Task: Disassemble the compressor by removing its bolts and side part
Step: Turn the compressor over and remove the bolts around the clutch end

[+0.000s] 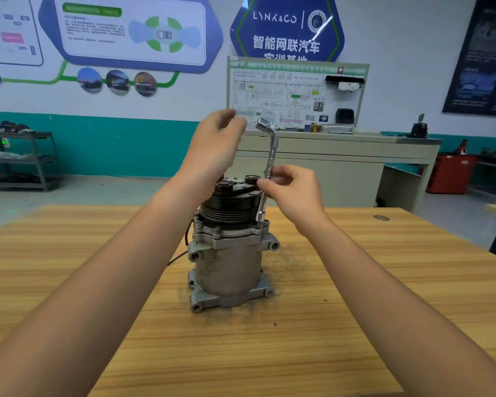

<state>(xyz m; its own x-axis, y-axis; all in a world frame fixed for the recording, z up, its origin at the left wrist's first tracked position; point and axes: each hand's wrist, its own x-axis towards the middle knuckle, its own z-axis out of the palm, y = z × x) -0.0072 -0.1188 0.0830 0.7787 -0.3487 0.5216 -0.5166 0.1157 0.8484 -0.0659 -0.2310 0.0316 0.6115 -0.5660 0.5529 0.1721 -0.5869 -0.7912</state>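
my desk (355, 310) is tan wood with streaky grain. the compressor (229, 270) is dull grey, its pulley (226, 209) black, my socket wrench (269, 156) shiny silver. the wall (98, 144) behind is white over teal.

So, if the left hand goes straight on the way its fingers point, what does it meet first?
Probably the bent top end of the wrench, just beyond the fingertips of the left hand. The right hand pinches its shaft lower down. Depth is unclear.

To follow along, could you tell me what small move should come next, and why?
Probably the left hand grips the wrench at its bent top and turns: its socket sits on a compressor bolt, the right hand pinching the shaft.
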